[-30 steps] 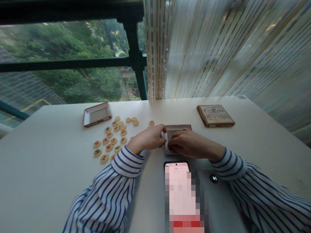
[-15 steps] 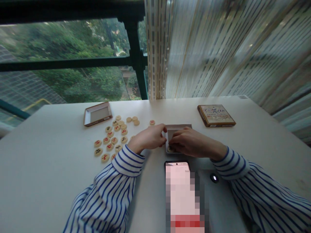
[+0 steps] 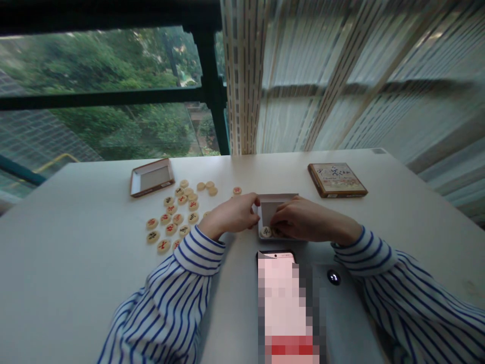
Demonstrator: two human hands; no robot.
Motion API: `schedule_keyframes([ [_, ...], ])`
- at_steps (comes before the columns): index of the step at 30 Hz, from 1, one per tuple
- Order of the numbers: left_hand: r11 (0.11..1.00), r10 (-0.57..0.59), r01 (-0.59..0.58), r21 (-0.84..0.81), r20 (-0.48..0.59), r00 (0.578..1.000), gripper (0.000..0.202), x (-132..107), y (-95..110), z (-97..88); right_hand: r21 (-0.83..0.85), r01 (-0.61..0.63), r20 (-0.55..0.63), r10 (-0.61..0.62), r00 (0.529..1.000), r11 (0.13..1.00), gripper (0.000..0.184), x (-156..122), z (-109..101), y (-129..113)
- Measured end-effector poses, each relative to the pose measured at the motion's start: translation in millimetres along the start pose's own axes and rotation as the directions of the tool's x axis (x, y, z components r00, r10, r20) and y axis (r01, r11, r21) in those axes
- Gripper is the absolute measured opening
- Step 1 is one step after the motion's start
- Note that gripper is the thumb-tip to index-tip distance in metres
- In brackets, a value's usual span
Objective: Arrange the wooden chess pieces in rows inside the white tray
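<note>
The right hand (image 3: 305,220) had shifted right, so one piece (image 3: 265,232) lay uncovered in the box's (image 3: 278,197) near-left corner; both its fingers and the left hand's (image 3: 233,213) were curled, grip unclear.

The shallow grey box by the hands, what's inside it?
In the shallow grey rectangular box, a round cream piece with a black character lies in the near left corner. The bare right hand covers much of the right side; what lies beneath it can't be seen.
</note>
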State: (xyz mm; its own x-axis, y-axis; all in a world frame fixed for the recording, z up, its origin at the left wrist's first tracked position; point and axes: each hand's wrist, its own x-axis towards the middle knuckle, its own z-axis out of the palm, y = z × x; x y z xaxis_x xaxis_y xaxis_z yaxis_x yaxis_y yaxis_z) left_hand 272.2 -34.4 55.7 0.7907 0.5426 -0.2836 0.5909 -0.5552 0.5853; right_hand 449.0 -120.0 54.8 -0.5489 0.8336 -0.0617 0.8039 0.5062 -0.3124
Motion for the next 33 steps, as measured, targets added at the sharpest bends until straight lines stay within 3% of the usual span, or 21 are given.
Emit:
schedule_keyframes([
  [14, 0.999, -0.006, 0.005, -0.037, -0.012, 1.0, 0.032, -1, 1, 0.0, 0.002, 0.007, -0.009, -0.007, 1.0, 1.0, 0.021, -1, 0, 0],
  [22, 1.0, 0.01, -0.01, -0.011, -0.017, 1.0, 0.033, 0, -2, 1.2, -0.091, -0.054, -0.053, 0.05, 0.997, 0.994, 0.019, -4, -9, -2],
  [28, 1.0, 0.013, -0.013, -0.01, -0.047, 0.999, 0.033, -2, 0, -0.7, -0.177, -0.156, -0.177, 0.124, 0.976, 0.972, 0.02, -10, -21, -3],
  [33, 0.999, 0.034, -0.033, 0.012, -0.114, 0.993, 0.031, -8, 7, -5.9, -0.175, -0.25, -0.335, 0.181, 0.925, 0.952, 0.024, -21, -31, -10],
])
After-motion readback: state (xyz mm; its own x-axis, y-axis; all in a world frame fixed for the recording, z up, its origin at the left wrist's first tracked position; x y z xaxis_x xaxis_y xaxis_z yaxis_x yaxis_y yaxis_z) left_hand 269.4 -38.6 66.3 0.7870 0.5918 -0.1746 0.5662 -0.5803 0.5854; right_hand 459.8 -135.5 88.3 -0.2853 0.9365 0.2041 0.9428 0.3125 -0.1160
